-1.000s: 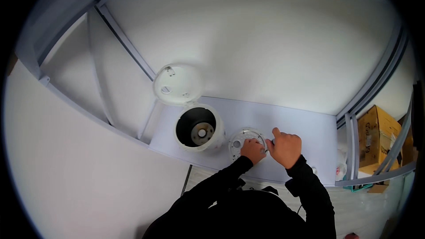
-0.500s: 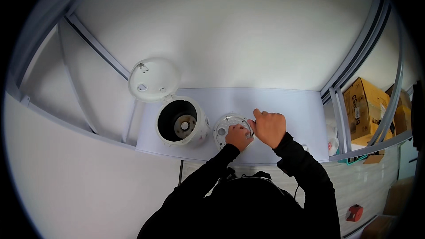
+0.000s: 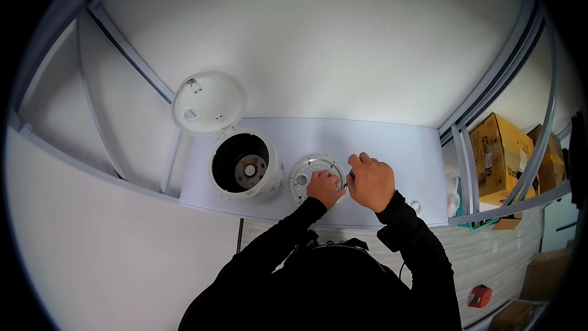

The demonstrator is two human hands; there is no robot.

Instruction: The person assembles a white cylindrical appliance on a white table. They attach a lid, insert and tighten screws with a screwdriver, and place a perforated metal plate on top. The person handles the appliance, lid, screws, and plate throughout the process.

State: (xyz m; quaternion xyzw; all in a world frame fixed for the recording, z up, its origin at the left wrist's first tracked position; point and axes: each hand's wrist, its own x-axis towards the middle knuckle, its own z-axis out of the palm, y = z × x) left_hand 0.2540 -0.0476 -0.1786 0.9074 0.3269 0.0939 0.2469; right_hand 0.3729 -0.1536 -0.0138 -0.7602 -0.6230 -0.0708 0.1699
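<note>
A round, pale plate (image 3: pixel 302 179) with a white rim, a hole and several small marks rests on the table, looking like a rice cooker's inner lid. My left hand (image 3: pixel 324 189) lies over its right half, fingers curled down on it. Just beyond the plate's right edge is my right hand (image 3: pixel 372 182), closed, with a small dark bit showing by its thumb; what it holds is mostly hidden. Left of the plate stands a white rice cooker (image 3: pixel 274 175), its lid (image 3: pixel 211 103) raised. The cooker's dark inside shows a round heating plate (image 3: pixel 251 170) and no inner pot.
The white table (image 3: pixel 367 138) meets a pale wall, with grey metal frame posts (image 3: pixel 468 168) at both sides. A small white round piece (image 3: pixel 416 206) sits by my right wrist. Cardboard boxes (image 3: pixel 499 153) stand at right; a red object (image 3: pixel 480 296) is on the floor.
The view has shifted slightly. My right hand has turned a little and drawn slightly away from the plate's edge. My left hand stays on the plate.
</note>
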